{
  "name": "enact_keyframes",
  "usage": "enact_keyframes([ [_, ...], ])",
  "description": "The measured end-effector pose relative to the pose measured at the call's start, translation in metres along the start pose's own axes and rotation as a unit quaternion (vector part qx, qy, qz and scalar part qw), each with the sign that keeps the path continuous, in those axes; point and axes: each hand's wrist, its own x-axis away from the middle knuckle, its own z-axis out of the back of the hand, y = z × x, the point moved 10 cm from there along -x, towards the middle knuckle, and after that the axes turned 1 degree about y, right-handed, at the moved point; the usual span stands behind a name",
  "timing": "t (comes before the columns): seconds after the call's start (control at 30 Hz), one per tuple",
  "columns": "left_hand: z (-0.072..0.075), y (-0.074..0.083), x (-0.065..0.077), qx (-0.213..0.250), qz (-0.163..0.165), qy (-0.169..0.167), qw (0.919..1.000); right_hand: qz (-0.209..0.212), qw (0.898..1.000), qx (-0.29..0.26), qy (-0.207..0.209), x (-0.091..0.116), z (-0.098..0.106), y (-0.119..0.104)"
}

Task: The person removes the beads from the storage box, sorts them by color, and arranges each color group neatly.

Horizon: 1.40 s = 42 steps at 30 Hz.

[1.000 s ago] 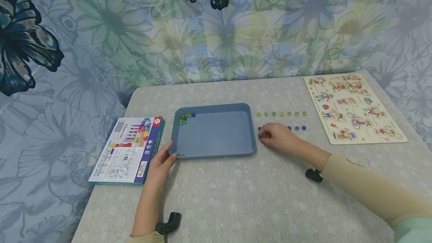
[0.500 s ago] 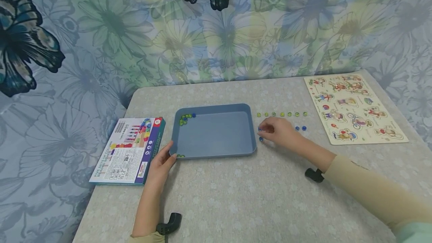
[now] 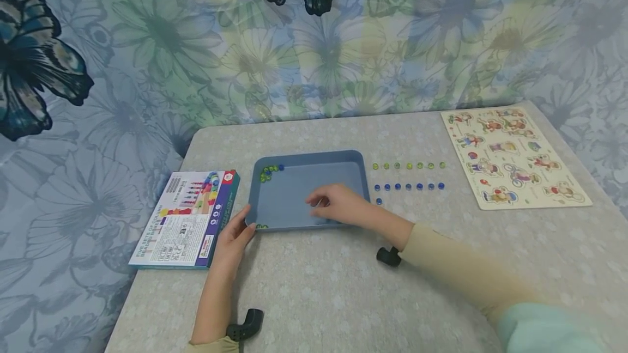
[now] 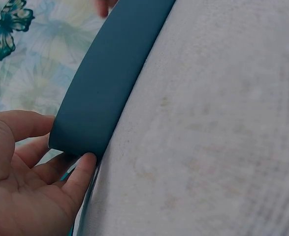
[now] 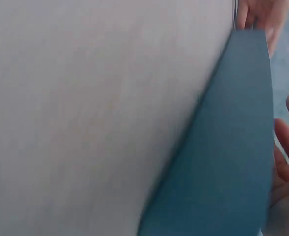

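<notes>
A blue-grey tray lies mid-table with green and blue glass marbles in its far left corner and a few green marbles at its near left corner. My left hand grips the tray's near left corner; the left wrist view shows fingertips against its side wall. Over the tray's right half is my right hand, fingers loosely bent, thumb and forefinger apart, nothing seen between them. Right of the tray run a row of green marbles, a row of blue marbles and one blue marble nearer.
A flat box with a white printed face stands left of the tray, close to my left hand. At the back right lies a cream board with cartoon pictures. A flowered curtain hangs behind the table.
My right hand has let go of the single blue marble below the blue row and moved left over the tray, uncovering the whole row. The left hand has stayed on the corner.
</notes>
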Motion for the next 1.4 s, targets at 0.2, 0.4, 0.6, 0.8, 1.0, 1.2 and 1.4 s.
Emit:
enact_keyframes([
  [0.2,0.000,0.000,0.001,-0.002,0.001,0.002,1.0000,-0.033,0.999,-0.022,-0.036,-0.037,-0.052,-0.007],
  [0.4,0.000,0.000,0.000,0.004,-0.011,0.001,0.9999,-0.023,0.998,0.015,-0.049,-0.064,-0.076,-0.016],
  [0.6,0.001,-0.001,0.000,0.007,-0.009,-0.002,0.9999,-0.009,0.997,0.046,-0.055,-0.078,-0.087,-0.026],
  [0.8,0.002,0.000,0.000,0.008,-0.009,-0.004,0.9999,-0.014,0.995,0.083,-0.059,-0.086,-0.092,-0.031],
  [1.0,0.002,0.000,-0.001,0.006,-0.005,-0.007,0.9999,-0.027,0.989,0.126,-0.078,-0.092,-0.098,-0.033],
  [1.2,0.000,-0.002,0.000,0.008,-0.002,-0.006,1.0000,-0.026,0.991,0.109,-0.073,-0.091,-0.097,-0.032],
  [1.4,-0.001,-0.001,-0.001,0.006,-0.002,-0.005,1.0000,0.006,0.999,0.004,-0.047,-0.083,-0.084,-0.028],
])
